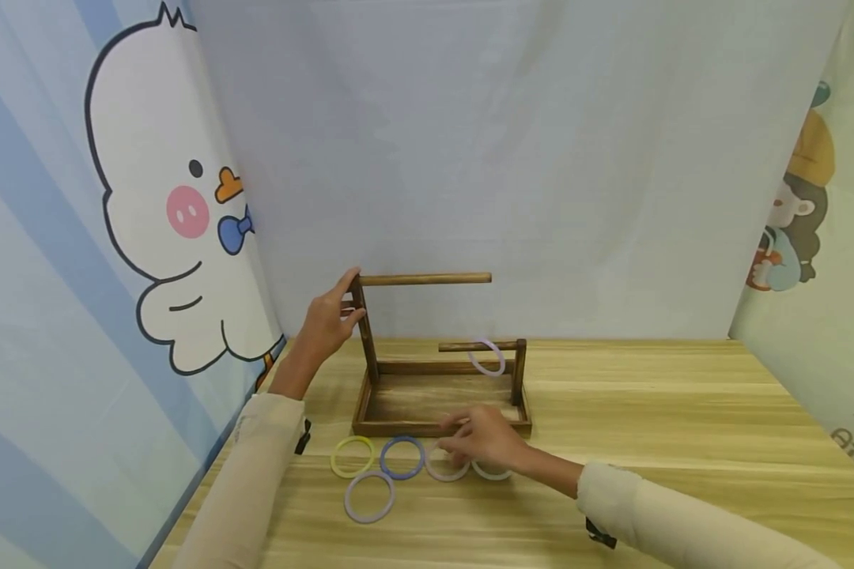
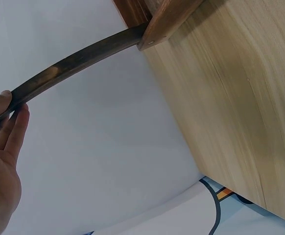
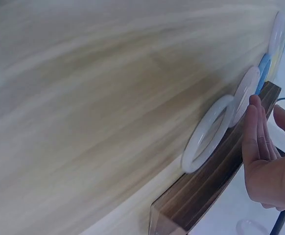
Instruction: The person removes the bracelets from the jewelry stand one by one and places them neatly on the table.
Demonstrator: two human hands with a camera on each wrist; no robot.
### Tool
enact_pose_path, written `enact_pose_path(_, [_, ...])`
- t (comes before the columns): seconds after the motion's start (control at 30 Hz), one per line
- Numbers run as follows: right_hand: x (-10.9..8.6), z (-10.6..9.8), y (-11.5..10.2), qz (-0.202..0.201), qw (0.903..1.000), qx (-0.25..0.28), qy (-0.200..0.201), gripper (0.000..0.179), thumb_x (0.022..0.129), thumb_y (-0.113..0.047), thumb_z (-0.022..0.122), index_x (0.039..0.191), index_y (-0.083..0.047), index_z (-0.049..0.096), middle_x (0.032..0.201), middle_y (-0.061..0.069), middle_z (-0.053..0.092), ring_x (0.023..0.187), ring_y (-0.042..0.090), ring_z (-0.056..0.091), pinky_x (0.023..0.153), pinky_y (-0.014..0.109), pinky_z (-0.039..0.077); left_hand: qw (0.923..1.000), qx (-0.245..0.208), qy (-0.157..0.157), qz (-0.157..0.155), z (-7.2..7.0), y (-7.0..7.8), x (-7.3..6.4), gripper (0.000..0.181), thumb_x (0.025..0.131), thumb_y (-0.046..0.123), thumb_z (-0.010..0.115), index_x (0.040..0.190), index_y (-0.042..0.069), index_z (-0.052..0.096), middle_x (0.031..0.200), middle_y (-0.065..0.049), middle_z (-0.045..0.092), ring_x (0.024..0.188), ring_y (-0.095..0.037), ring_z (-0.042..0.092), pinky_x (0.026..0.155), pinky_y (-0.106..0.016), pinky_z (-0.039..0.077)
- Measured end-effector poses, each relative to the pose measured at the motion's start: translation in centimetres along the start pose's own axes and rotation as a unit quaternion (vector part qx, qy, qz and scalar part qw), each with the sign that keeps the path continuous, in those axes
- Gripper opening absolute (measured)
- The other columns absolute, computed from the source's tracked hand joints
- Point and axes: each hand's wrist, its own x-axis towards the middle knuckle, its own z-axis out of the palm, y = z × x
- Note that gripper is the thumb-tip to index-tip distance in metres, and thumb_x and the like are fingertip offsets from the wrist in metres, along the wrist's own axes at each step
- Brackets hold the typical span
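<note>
A dark wooden stand has a tray base [image 1: 427,429], a tall left post [image 1: 367,340] with a long upper bar [image 1: 427,279], and a short right post with a lower bar. My left hand [image 1: 325,324] grips the tall post near its top, thumb and fingers on either side [image 2: 79,61]. A lavender ring [image 1: 502,361] hangs on the lower bar. Over the tray's front edge, my right hand [image 1: 489,437] hovers with fingers extended and thumb apart, holding nothing. Its fingers partly cover a pale pink ring [image 1: 447,479] and a white ring [image 1: 493,477] on the table.
To the left of the pink ring lie a blue ring [image 1: 402,477] and a yellow ring [image 1: 332,458], with another pale lavender ring [image 1: 370,521] in front of them. A grey-white curtain [image 1: 541,158] hangs behind the wooden table [image 1: 648,442]; printed curtains flank both sides.
</note>
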Motion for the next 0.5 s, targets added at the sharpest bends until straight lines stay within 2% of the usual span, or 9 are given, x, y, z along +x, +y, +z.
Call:
enact_pose_path(0.1, [-0.1,-0.7,0.3,-0.009,0.9996,-0.024,0.011,0.032,0.095,-0.009,0.077,0.118,0.012,0.071,0.094,0.02,0.078,0.067,0.03,0.077,0.061,0.03,0.066,1.0,0.001,0.001,0.0,0.0,0.0,0.0,0.078,0.095,-0.004,0.073,0.161,0.005,0.034,0.135,-0.029,0.061,0.104,-0.04,0.073,0.087,-0.044,0.065])
enact_pose_path(0.2, [-0.3,-1.5,0.5,-0.031,0.9977,-0.056,0.023,0.032,0.095,-0.012,0.078,0.117,0.01,0.072,0.085,0.015,0.078,0.065,0.028,0.076,0.059,0.025,0.065,1.0,0.0,0.002,0.0,0.0,0.0,0.0,0.078,0.094,-0.004,0.074,0.161,0.005,0.035,0.135,-0.029,0.062,0.104,-0.04,0.074,0.087,-0.044,0.066])
enact_pose_path(0.3, [-0.5,-2.3,0.7,-0.053,0.9946,-0.081,0.037,0.032,0.095,-0.013,0.078,0.115,0.011,0.072,0.083,0.014,0.078,0.066,0.027,0.077,0.062,0.022,0.064,1.0,-0.001,0.004,0.002,0.0,0.0,0.0,0.078,0.094,-0.004,0.074,0.161,0.005,0.035,0.134,-0.029,0.062,0.103,-0.04,0.074,0.086,-0.044,0.066])
enact_pose_path(0.43, [-0.7,-3.3,0.8,-0.057,0.9946,-0.076,0.042,0.035,0.095,-0.011,0.078,0.116,0.015,0.07,0.085,0.019,0.077,0.067,0.032,0.076,0.064,0.03,0.067,1.0,-0.002,0.002,0.003,0.0,0.0,0.0,0.078,0.094,-0.004,0.074,0.161,0.004,0.035,0.134,-0.03,0.062,0.103,-0.041,0.074,0.086,-0.044,0.066])
enact_pose_path(0.5, [-0.9,-3.7,0.9,-0.048,0.9966,-0.054,0.039,0.036,0.095,-0.009,0.077,0.118,0.018,0.068,0.086,0.022,0.077,0.067,0.037,0.076,0.063,0.038,0.067,1.0,-0.002,0.001,0.001,0.0,0.0,0.1,0.078,0.094,-0.004,0.074,0.161,0.004,0.035,0.135,-0.029,0.061,0.104,-0.041,0.073,0.087,-0.044,0.066])
